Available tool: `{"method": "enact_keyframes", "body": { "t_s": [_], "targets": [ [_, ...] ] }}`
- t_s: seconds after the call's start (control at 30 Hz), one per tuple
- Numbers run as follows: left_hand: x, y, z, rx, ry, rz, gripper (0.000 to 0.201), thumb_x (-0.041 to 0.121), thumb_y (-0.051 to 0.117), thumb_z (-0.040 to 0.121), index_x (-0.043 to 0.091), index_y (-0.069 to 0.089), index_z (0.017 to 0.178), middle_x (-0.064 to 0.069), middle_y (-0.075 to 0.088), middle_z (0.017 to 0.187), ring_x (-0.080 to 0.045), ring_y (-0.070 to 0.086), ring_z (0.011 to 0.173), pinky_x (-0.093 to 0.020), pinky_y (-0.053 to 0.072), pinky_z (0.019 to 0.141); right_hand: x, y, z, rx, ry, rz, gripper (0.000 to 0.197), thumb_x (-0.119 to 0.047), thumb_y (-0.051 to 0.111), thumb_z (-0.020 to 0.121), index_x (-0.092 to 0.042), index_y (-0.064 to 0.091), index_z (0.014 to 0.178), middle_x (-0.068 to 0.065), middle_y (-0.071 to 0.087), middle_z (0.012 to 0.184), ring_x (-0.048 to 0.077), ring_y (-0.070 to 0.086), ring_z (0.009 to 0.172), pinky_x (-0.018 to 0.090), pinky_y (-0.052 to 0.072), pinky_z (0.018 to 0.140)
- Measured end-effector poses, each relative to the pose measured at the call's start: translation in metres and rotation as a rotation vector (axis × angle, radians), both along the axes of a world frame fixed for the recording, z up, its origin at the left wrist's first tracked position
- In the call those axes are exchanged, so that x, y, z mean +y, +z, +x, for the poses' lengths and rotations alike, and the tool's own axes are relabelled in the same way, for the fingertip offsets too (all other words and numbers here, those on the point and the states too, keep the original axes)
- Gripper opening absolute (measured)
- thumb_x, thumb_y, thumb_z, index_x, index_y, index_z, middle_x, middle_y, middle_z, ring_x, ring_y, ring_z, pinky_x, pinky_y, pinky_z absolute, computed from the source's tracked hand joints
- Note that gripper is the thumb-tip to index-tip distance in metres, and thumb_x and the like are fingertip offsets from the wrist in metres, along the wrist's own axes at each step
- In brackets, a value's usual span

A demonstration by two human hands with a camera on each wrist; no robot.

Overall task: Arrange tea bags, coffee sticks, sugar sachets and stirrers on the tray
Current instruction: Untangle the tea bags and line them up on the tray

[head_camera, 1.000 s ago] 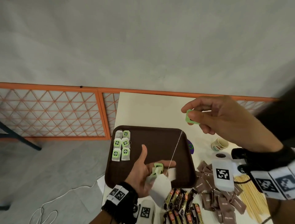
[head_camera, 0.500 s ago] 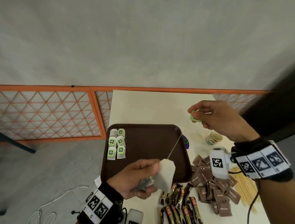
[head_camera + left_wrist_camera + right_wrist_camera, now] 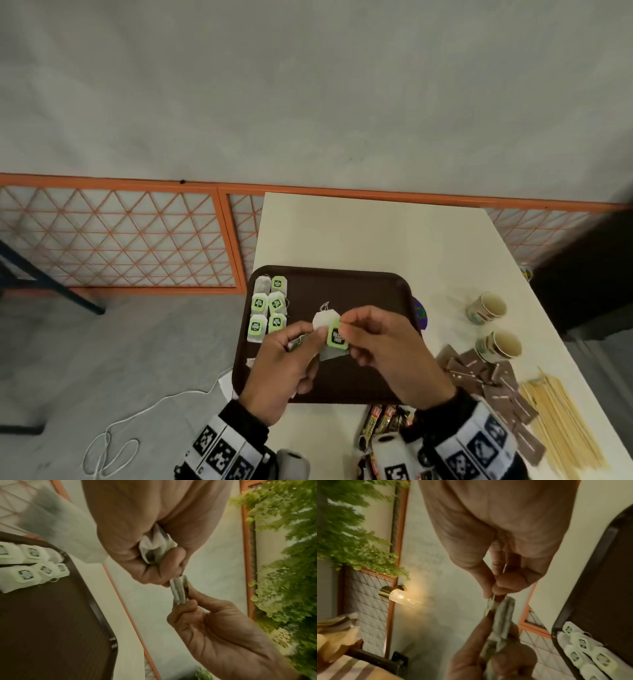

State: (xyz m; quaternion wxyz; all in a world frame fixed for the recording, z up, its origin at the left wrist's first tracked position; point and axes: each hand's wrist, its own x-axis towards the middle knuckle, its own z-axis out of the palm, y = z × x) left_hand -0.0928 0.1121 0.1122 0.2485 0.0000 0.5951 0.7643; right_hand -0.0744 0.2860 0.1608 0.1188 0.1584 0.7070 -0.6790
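Hands had closed together: right hand [image 3: 383, 339] pinched the green paper tag [image 3: 335, 335] against the white tea bag [image 3: 323, 322] in the left hand [image 3: 291, 359], string gathered, ready for the brown plastic tray [image 3: 376, 291].

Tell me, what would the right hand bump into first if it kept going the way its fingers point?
Probably the left hand: the right hand points left across the tray, pinching the tea bag's green tag beside the left fingers. Depth is unclear.

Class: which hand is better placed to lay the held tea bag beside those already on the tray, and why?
Left, probably. The left hand grips the white paper tea bag itself and sits nearer the green-tagged tea bags on the brown plastic tray; the right hand only pinches its green tag.
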Motion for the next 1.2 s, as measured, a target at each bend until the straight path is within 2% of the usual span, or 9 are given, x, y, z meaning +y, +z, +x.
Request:
{"method": "enact_keyframes", "body": {
  "t_s": [0.13,0.23,0.3,0.37,0.5,0.67,0.93,1.03,1.2],
  "targets": [
    [-0.022,-0.017,0.007,-0.119,-0.015,-0.031,0.032,0.028,0.064,0.091,-0.003,0.065,0.099,-0.007,0.044,0.062,-0.013,0.036,0.049,-0.02,0.02,0.043,-0.021,-0.029,-0.002,0.025,0.042,0.085,0.006,-0.007,0.07,0.088,-0.008,0.071,0.095,0.015,0.071,0.08,0.013,0.06,0.06,0.02,0.05,0.055],
    [-0.043,-0.029,0.011,-0.135,-0.076,-0.132,0.025,0.025,0.065,0.092,0.0,0.066,0.087,-0.007,0.043,0.063,-0.013,0.036,0.051,-0.021,0.024,0.044,-0.037,-0.049,-0.001,0.007,0.134,0.081,0.006,-0.008,0.071,0.088,-0.011,0.072,0.093,0.009,0.071,0.075,0.013,0.059,0.059,0.022,0.049,0.055],
    [-0.056,-0.038,0.012,-0.136,-0.109,-0.189,0.028,0.022,0.067,0.092,-0.004,0.062,0.083,-0.008,0.039,0.06,-0.014,0.034,0.049,-0.021,0.025,0.043,-0.045,-0.06,-0.002,-0.013,0.188,0.103,0.009,-0.009,0.074,0.086,-0.013,0.071,0.093,0.006,0.071,0.073,0.013,0.058,0.057,0.024,0.049,0.055],
    [-0.069,-0.045,0.012,-0.164,-0.114,-0.21,0.03,0.02,0.067,0.093,-0.008,0.059,0.085,-0.009,0.038,0.06,-0.013,0.033,0.047,-0.021,0.025,0.042,-0.052,-0.07,-0.004,-0.088,0.21,0.106,0.013,-0.014,0.076,0.084,-0.015,0.071,0.097,0.004,0.072,0.074,0.012,0.059,0.059,0.023,0.049,0.056],
    [-0.087,-0.056,0.007,-0.229,-0.09,-0.259,0.022,0.02,0.068,0.091,-0.001,0.065,0.083,-0.006,0.041,0.056,-0.012,0.034,0.046,-0.021,0.025,0.043,-0.07,-0.087,-0.006,-0.278,0.302,0.043,0.008,-0.019,0.072,0.089,-0.017,0.075,0.096,0.007,0.074,0.084,0.009,0.059,0.065,0.022,0.048,0.064],
    [-0.107,-0.067,-0.001,-0.28,0.11,-0.356,0.018,0.022,0.069,0.09,0.005,0.07,0.085,-0.003,0.056,0.061,-0.012,0.038,0.047,-0.022,0.027,0.044,-0.089,-0.123,-0.035,-0.333,0.166,0.081,0.006,-0.014,0.07,0.089,-0.013,0.074,0.093,0.004,0.073,0.081,0.005,0.059,0.063,0.021,0.046,0.061],
    [-0.152,-0.065,0.001,-0.316,0.082,-0.401,0.021,0.025,0.069,0.089,0.005,0.072,0.082,-0.008,0.061,0.068,-0.019,0.037,0.052,-0.023,0.024,0.045,-0.124,-0.192,-0.084,-0.371,0.051,0.211,0.009,-0.006,0.075,0.083,0.001,0.072,0.088,0.005,0.064,0.068,0.01,0.054,0.053,0.016,0.044,0.048],
    [-0.157,-0.062,0.0,-0.335,0.102,-0.367,0.021,0.025,0.069,0.089,0.006,0.073,0.083,-0.009,0.061,0.069,-0.018,0.037,0.051,-0.023,0.025,0.045,-0.133,-0.205,-0.085,-0.375,0.013,0.298,0.011,-0.008,0.082,0.076,-0.008,0.071,0.079,0.004,0.07,0.071,0.011,0.06,0.052,0.019,0.049,0.051],
    [-0.163,-0.052,-0.004,-0.401,0.122,-0.212,0.02,0.021,0.063,0.093,0.005,0.074,0.089,-0.007,0.06,0.073,-0.012,0.039,0.05,-0.019,0.026,0.041,-0.136,-0.209,-0.086,-0.33,-0.043,0.424,0.029,-0.011,0.085,0.072,-0.013,0.059,0.082,0.009,0.07,0.087,0.015,0.065,0.055,0.018,0.05,0.048]
  ]
}}
